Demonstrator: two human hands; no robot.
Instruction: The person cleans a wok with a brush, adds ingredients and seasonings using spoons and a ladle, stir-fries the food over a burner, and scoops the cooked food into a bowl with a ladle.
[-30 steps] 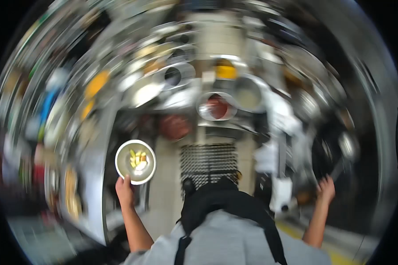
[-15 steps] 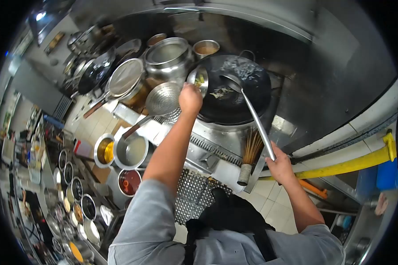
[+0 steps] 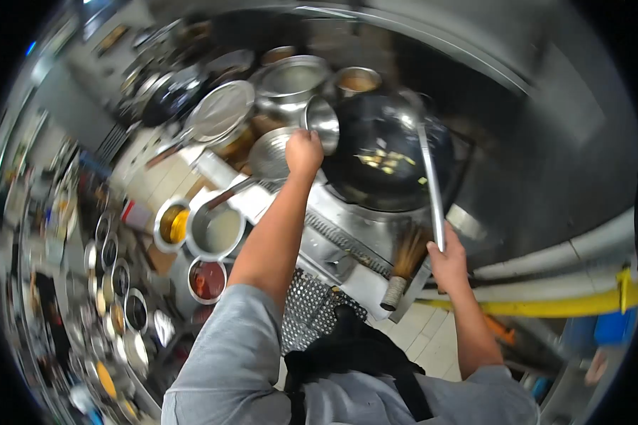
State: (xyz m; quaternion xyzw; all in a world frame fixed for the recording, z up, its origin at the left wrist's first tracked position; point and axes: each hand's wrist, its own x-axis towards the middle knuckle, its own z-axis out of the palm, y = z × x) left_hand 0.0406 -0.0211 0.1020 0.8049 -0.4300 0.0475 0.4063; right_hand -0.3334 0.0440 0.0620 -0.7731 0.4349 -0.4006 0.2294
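The left hand (image 3: 305,151) is closed on the near edge of a small metal bowl (image 3: 323,126), which is tilted with its open side toward the wok (image 3: 358,190). This bowl stays at about ten o'clock from the middle of the wok, close to its rim. I cannot tell if the bowl touches the rim. The right hand (image 3: 448,262) is closed around the lower end of the long handle of a metal ladle (image 3: 432,188). The handle goes up from this hand toward twelve o'clock, and the ladle head is over the upper part of the wok, but it is blurred. In the dark wok, small pale and yellowish pieces of food (image 3: 383,162) lie together near the middle, and one green piece (image 3: 422,180) lies apart, at about four o'clock from them. The wok sits on the stove (image 3: 315,212). At six o'clock from the wok, a brush (image 3: 407,258) lies slanted at the stove's front, its bristles up and its bound grip down. At nine o'clock from the wok there is a perforated strainer (image 3: 266,157), partly behind the left hand. Farther, at ten o'clock, is a wide metal pot (image 3: 293,79), and at eleven o'clock a smaller pot (image 3: 358,81) with brownish contents.
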